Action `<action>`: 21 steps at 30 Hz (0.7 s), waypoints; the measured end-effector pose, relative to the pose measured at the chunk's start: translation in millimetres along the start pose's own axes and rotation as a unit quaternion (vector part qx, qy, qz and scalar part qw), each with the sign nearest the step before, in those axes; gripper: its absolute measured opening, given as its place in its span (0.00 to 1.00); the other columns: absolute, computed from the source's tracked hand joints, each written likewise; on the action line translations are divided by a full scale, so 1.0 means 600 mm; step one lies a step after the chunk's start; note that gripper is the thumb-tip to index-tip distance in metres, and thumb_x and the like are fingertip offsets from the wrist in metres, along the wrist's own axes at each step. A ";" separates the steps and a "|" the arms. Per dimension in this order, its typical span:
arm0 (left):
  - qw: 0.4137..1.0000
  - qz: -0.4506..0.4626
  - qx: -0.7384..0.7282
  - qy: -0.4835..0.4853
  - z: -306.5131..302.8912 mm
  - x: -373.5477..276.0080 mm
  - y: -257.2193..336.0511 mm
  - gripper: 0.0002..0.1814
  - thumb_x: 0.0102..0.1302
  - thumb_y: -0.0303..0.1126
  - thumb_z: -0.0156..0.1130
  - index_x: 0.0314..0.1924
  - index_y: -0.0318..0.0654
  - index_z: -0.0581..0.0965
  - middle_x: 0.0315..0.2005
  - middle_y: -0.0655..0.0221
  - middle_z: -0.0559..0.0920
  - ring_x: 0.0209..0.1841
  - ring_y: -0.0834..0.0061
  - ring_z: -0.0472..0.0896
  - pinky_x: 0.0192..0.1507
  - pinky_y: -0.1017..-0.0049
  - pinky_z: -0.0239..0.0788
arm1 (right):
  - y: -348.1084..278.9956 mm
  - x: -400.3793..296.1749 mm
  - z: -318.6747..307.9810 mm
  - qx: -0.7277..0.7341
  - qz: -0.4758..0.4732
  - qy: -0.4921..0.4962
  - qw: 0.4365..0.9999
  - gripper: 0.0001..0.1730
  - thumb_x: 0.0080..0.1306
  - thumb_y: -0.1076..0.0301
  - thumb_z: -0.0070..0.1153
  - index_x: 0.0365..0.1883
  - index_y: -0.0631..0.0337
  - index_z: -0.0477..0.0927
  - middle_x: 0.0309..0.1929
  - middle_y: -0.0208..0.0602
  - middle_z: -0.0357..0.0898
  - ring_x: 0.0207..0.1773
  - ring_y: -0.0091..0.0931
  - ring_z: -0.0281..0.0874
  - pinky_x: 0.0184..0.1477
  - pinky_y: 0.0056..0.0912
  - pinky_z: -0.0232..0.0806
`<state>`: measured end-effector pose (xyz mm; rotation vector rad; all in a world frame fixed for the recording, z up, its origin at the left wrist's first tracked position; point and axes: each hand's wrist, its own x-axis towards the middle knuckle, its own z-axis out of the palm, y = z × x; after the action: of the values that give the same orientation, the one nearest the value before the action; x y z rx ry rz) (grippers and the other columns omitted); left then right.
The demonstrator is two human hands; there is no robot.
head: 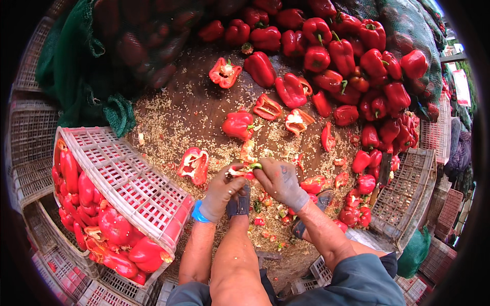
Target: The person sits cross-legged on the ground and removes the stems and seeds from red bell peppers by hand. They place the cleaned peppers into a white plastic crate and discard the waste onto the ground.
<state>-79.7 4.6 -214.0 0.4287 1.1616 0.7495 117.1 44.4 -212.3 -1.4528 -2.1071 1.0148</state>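
My left hand, in a greyish glove with a blue band at the wrist, grips a small piece of red bell pepper with pale flesh. My right hand, also gloved, pinches a green pepper stem right beside that piece. A pale, seedy pepper core appears just beyond the fingertips. Left of the hands lies a cut pepper half, its hollow showing. Farther out sit a whole red pepper and opened peppers.
A tilted plastic crate of red peppers stands at left. Whole peppers are heaped at upper right beside green mesh sacks. A wooden-handled knife rests by another crate. Seeds and scraps litter the ground around my shoes.
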 end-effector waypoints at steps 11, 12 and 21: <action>0.998 -0.008 -0.015 -0.052 -0.018 -0.012 -0.028 0.11 0.64 0.22 0.65 0.47 0.35 0.78 0.37 0.71 0.82 0.37 0.85 0.79 0.39 0.80 0.73 | -0.042 -0.039 0.051 0.217 0.060 0.006 0.974 0.09 0.72 0.69 0.50 0.35 0.66 0.75 0.31 0.45 0.70 0.33 0.38 0.73 0.34 0.38 0.64; 0.999 -0.007 -0.015 -0.050 -0.012 -0.013 -0.021 0.11 0.64 0.22 0.65 0.46 0.35 0.79 0.37 0.71 0.82 0.37 0.86 0.79 0.39 0.80 0.73 | -0.002 -0.052 0.083 0.243 0.063 0.032 0.967 0.11 0.73 0.68 0.44 0.36 0.67 0.74 0.31 0.46 0.71 0.34 0.39 0.72 0.38 0.39 0.63; 0.923 0.180 0.128 0.316 -0.039 -0.012 -0.013 0.08 0.66 0.20 0.66 0.44 0.34 0.80 0.36 0.69 0.81 0.37 0.81 0.79 0.41 0.77 0.74 | 0.054 0.110 0.058 0.046 0.098 0.180 0.978 0.13 0.69 0.71 0.53 0.52 0.59 0.77 0.32 0.52 0.79 0.37 0.47 0.79 0.41 0.52 0.68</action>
<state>-100.3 -7.3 -222.7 0.6577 1.8293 1.1069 88.8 99.7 -265.1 -1.6775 -1.6678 0.8274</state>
